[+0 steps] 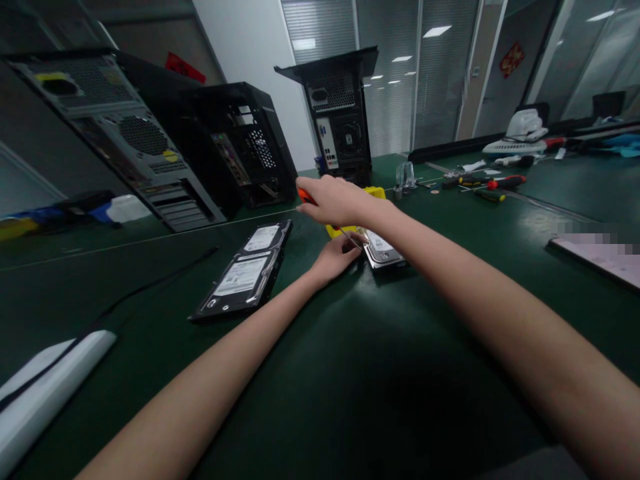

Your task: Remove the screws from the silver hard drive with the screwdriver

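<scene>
My right hand (pixel 336 200) is closed round the red-orange handle of a screwdriver (pixel 304 195), held above the table. Its thin shaft slants down to the left edge of a hard drive (pixel 384 252), which has a silver top and a white label. My left hand (pixel 339 257) rests low on the table with curled fingers, gripping that same edge beside the screwdriver's tip. The exact contact of the tip is too small to tell. Part of the drive is hidden behind my right forearm. Something yellow (pixel 375 193) shows behind my right hand.
Two more hard drives (pixel 243 275) lie end to end at the left. Several computer cases (pixel 345 127) stand along the back. Screwdrivers and pliers (pixel 505 183) lie at the back right, near a clear cup (pixel 405 175). A white object (pixel 55 387) with a black cable occupies the near left.
</scene>
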